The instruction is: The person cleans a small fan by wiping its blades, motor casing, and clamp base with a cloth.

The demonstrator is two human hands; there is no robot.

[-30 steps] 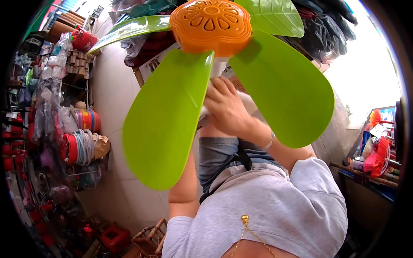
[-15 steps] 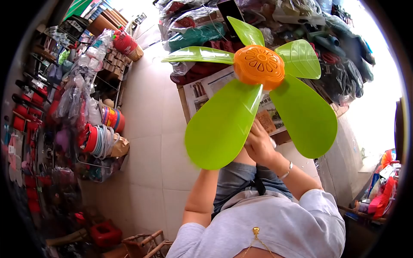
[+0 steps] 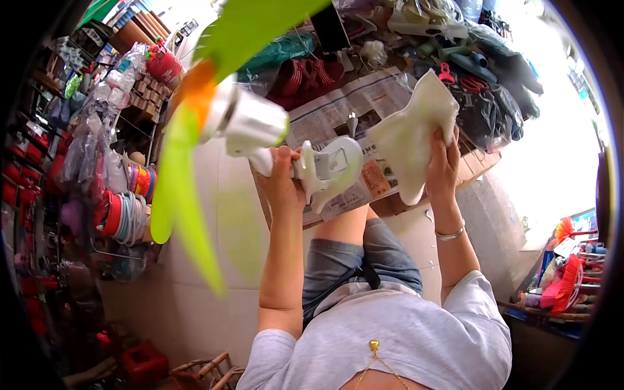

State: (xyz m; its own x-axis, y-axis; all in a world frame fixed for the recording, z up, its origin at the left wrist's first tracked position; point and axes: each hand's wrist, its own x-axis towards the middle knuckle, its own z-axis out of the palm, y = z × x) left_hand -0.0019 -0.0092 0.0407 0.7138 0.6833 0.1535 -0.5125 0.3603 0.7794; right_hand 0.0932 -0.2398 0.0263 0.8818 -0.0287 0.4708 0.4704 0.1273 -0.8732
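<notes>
Both gripping: left hand (image 3: 284,183) fan neck (image 3: 263,161), right hand (image 3: 442,162) cloth (image 3: 415,133); newspaper (image 3: 335,107) print illegible.

One left hand (image 3: 283,179), one right hand (image 3: 443,168), one fan (image 3: 257,125), one cloth (image 3: 413,127)
One bracelet (image 3: 450,234) and one pendant (image 3: 374,345) are worn; at twelve o'clock, one black slab (image 3: 330,29).

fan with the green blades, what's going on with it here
A person has the fan tipped sideways, its blades toward the left. The left hand grips it near the white base. The right hand holds up a white cloth, which does not appear to touch the fan. Newspaper lies spread in front.
</notes>
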